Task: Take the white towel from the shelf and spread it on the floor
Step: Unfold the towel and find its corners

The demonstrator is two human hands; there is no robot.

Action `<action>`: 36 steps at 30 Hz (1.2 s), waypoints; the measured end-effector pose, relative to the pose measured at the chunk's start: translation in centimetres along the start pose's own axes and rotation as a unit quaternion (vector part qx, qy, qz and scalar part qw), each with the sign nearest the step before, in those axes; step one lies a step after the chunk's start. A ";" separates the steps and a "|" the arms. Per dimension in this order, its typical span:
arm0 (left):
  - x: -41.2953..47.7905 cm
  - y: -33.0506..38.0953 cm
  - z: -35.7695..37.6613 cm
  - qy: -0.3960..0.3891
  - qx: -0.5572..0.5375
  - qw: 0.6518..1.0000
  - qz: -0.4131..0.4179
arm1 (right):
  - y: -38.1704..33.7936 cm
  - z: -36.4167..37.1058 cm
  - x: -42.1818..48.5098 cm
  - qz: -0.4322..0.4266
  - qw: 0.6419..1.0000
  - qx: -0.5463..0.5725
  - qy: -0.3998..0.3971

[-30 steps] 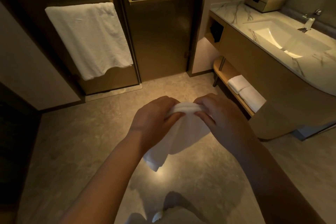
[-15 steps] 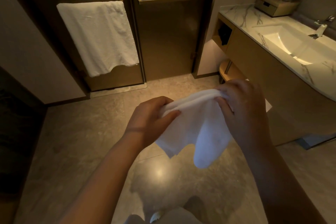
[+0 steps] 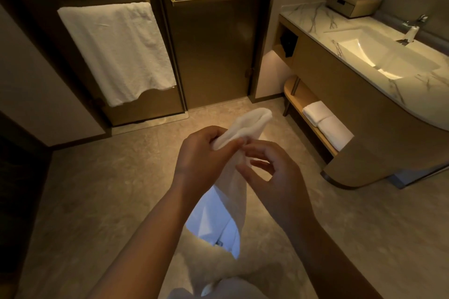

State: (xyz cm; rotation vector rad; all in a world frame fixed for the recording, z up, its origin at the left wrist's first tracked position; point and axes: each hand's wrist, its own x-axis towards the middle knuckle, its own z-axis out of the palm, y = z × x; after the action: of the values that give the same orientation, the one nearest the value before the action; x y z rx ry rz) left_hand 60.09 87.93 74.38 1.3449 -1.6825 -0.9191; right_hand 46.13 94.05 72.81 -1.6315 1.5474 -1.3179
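Note:
I hold a small white towel [image 3: 226, 206] in the air over the tiled floor [image 3: 97, 201]. My left hand [image 3: 201, 155] grips its upper part, and a folded end sticks up past the fingers toward the doors. The rest hangs down between my forearms. My right hand [image 3: 269, 177] is beside the left one, fingertips pinching the towel's edge just under my left thumb, the other fingers spread. On the low wooden shelf [image 3: 301, 97] under the vanity lie two more folded white towels [image 3: 325, 121].
A large white towel [image 3: 116, 51] hangs on a bar on the left glass door. A second dark glass door [image 3: 213, 56] stands beside it. The marble vanity with lit sink [image 3: 379, 56] fills the right. A dark wall edge is on the left.
My hands came together from a wider spread. The towel now hangs longer and lower from my left hand, and my right hand shifted to a fingertip pinch near the left thumb.

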 end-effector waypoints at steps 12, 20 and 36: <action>-0.9 0.2 -0.2 -0.066 -0.198 0.978 -0.033 | 0.1 0.9 -0.1 0.017 0.994 -0.096 -0.043; -0.7 0.1 0.0 -0.089 -0.234 0.968 -0.026 | -0.1 0.8 0.3 -0.033 0.989 -0.142 -0.029; -1.1 -0.1 0.7 -0.045 -0.134 0.990 -0.017 | 0.4 2.1 -0.2 -0.034 0.990 -0.136 0.016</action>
State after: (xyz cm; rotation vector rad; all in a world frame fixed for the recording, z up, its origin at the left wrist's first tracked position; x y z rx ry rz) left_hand 59.69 88.98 73.87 1.1691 -1.5421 -1.1950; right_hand 47.86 93.69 71.62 -1.8500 1.7675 -1.2149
